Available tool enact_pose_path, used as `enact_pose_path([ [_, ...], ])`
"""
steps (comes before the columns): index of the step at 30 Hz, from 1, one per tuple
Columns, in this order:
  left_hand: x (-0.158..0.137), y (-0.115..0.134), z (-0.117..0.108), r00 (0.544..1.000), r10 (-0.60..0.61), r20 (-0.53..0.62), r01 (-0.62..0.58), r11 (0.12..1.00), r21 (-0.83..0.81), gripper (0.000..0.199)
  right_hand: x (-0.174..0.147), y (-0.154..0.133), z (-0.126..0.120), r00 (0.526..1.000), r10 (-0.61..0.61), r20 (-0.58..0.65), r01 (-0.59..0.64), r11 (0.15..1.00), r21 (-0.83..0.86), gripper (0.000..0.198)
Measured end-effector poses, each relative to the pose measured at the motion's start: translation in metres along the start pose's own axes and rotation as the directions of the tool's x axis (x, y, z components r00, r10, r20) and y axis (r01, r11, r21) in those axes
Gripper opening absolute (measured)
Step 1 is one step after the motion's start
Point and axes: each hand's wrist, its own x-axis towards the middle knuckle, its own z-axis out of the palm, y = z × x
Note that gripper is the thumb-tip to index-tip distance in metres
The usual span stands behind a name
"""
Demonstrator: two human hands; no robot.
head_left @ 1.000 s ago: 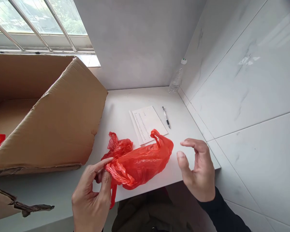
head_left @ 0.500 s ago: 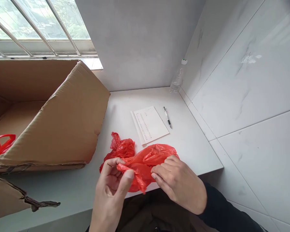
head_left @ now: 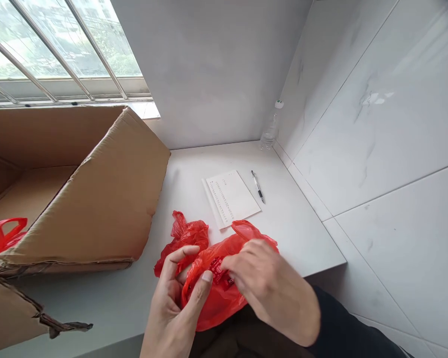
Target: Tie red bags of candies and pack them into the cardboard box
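A thin red plastic bag (head_left: 218,315) hangs between my hands at the table's front edge, its mouth spread apart. My left hand (head_left: 175,303) pinches its left rim, with the thumb inside and the fingers behind. On the right side of the mouth, my right hand (head_left: 269,283) is closed on the plastic; its fingertips are blurred and partly hidden. Small dark red packets (head_left: 217,268) with white print show inside the bag, close to the right fingertips. A second crumpled red bag (head_left: 188,231) lies on the table just beyond my left hand.
To the left, a large open cardboard box (head_left: 108,194) holds another red bag (head_left: 5,238). Farther back on the white table (head_left: 298,219) lie a printed paper (head_left: 233,196) and a pen (head_left: 258,187). A clear bottle (head_left: 271,129) stands in the corner by the tiled wall.
The twisted bag top between my hands has opened into a wide mouth, and packets now show inside. My right hand has shifted slightly toward the opening; the view has tilted a little.
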Motion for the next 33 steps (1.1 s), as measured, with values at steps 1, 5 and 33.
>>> enact_pose_path([
  [1, 0.000, 0.001, 0.002, 1.000, 0.012, -0.002, -0.012, 1.000, 0.000, 0.056, 0.005, -0.002, 0.004, 0.991, 0.005, 0.132, -0.002, 1.000, -0.021, 0.026],
  [5, -0.002, -0.001, 0.008, 0.997, 0.056, -0.046, -0.057, 0.998, -0.014, 0.048, 0.022, 0.007, 0.017, 0.880, 0.220, 0.421, -0.138, 0.966, -0.217, 0.024],
  [33, -0.004, -0.007, 0.012, 0.996, 0.064, -0.057, -0.065, 0.998, -0.016, 0.049, 0.035, 0.032, 0.052, 0.983, 0.015, 0.183, 0.011, 0.990, -0.142, 0.028],
])
